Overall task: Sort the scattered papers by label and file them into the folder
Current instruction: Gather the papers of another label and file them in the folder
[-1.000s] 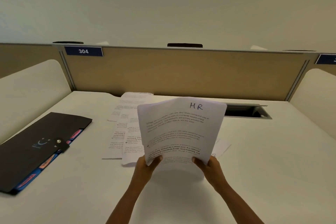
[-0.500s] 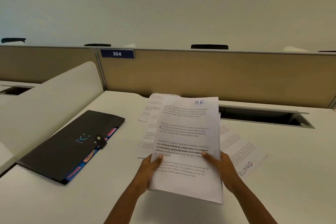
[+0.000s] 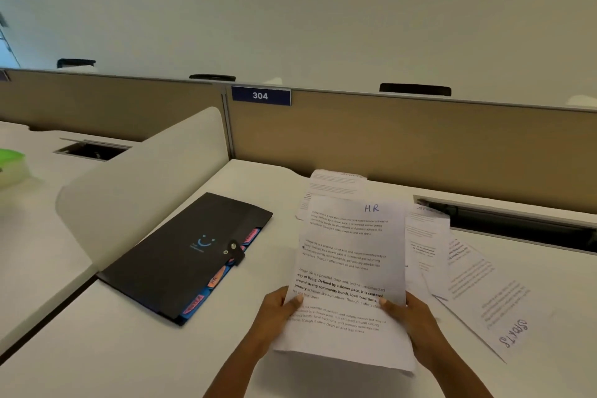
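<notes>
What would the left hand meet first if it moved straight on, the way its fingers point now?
The left hand points right, across the HR sheet it grips. Going on, it would probably meet the right hand holding the opposite edge, though depth is unclear.

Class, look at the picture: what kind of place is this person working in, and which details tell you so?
Most likely an open-plan office with numbered desks. A tan divider panel carries a number plate reading 304, a cable slot is cut into the white desk, and both hands hold an HR sheet beside a tabbed black folder.
</notes>
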A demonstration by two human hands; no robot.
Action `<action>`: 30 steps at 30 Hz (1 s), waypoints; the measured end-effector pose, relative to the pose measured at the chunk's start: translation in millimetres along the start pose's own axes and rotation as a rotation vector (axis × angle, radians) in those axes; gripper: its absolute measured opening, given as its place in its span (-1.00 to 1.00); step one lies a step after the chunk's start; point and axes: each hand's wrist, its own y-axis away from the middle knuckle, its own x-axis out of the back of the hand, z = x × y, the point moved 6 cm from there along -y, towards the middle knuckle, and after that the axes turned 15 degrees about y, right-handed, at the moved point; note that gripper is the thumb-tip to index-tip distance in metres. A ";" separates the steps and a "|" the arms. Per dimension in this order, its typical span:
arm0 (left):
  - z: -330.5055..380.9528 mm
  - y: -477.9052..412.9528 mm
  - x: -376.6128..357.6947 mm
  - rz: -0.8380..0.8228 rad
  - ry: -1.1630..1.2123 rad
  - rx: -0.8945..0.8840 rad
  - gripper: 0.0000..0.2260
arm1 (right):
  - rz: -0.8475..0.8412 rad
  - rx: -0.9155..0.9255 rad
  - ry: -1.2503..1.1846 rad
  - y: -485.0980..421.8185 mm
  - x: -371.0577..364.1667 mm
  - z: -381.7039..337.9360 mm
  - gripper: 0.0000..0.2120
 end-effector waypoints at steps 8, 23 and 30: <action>53.3 -10.4 103.0 0.462 -0.844 -0.447 -0.84 | 0.047 -0.062 0.057 -7.5 -32.5 -5.5 -0.81; 43.4 -49.2 170.3 0.255 -1.476 0.004 -0.62 | 0.026 -0.103 0.060 -27.1 -93.9 -2.9 -0.76; 67.6 -43.3 169.5 0.120 -1.588 -0.216 -0.45 | 0.004 -0.080 0.015 -27.1 -105.2 -2.9 -0.77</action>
